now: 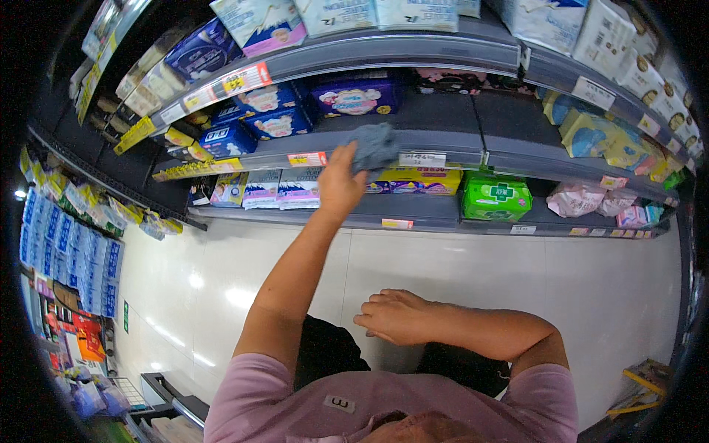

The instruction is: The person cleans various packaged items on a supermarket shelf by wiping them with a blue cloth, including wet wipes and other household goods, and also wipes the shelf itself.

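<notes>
My left hand (pixel 340 183) reaches forward and grips a crumpled grey-blue cloth (pixel 374 147). The cloth lies against the front edge of the middle shelf (pixel 460 145), between an orange-and-yellow price tag (pixel 306 159) and a white label (pixel 422 159). Behind it on that shelf sit a purple package (pixel 354 99) and blue packages (pixel 279 123). Below the cloth, a yellow-and-purple package (pixel 424 181) stands on the bottom shelf. My right hand (pixel 396 317) hovers in front of my body with its fingers curled; nothing shows in it.
A green package (pixel 497 196) and pink bags (pixel 576 199) stand on the bottom shelf. White tissue packs (pixel 338 15) line the upper shelf. Left, blue-and-white packs (pixel 72 249) are stacked by the glossy tiled floor (pixel 277 266). A yellow-edged object (pixel 642 387) sits lower right.
</notes>
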A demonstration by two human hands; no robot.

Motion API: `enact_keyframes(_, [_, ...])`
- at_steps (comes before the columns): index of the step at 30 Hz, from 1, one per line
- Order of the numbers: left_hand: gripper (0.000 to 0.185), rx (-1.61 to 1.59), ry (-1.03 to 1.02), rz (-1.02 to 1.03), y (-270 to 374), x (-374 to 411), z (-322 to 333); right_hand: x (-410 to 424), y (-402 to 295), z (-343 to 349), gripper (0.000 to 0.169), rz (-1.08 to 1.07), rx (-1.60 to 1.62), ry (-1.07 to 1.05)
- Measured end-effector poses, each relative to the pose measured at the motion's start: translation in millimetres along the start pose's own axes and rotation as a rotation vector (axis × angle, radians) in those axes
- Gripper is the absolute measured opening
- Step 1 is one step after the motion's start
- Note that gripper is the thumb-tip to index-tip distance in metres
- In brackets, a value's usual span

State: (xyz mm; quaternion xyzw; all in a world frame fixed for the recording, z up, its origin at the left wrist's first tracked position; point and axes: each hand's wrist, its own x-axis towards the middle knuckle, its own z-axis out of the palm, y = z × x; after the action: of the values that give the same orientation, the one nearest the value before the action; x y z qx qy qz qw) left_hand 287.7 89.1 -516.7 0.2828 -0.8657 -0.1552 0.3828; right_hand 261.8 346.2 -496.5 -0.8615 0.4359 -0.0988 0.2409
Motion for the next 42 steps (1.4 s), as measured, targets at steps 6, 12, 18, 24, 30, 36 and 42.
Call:
enact_keyframes(6, [0.04,-0.225,0.234,-0.184,-87.9,-16.2,-8.5,-22.5,9.8,-2.9,0.026,0.077,0.011,0.036])
enact_keyframes(12, [0.054,0.022,0.165,-0.135,-7.1,-22.5,41.6,-27.7,9.5,2.0,0.028,0.1,-0.002,-0.095])
enact_keyframes(18, [0.058,-0.008,-0.089,0.049,69.9,-2.7,42.9,-28.6,4.6,0.2,0.03,0.176,-0.005,-0.198])
enact_keyframes(24, [0.043,-0.014,0.085,-0.053,12.2,-1.8,7.9,-36.2,7.2,0.6,0.033,0.198,0.004,-0.151])
enact_keyframes(30, [0.028,-0.352,0.424,-0.258,-14.8,0.1,6.6,-35.5,15.1,5.1,0.037,0.213,-0.003,-0.184])
enact_keyframes(36, [0.033,-0.191,-0.082,-0.197,25.6,-12.4,25.7,-23.3,21.4,-0.7,0.036,0.282,0.065,-0.197])
enact_keyframes(42, [0.028,-0.993,-0.146,-0.521,61.3,-51.1,4.8,-34.6,36.9,-40.9,0.027,0.718,0.603,0.727])
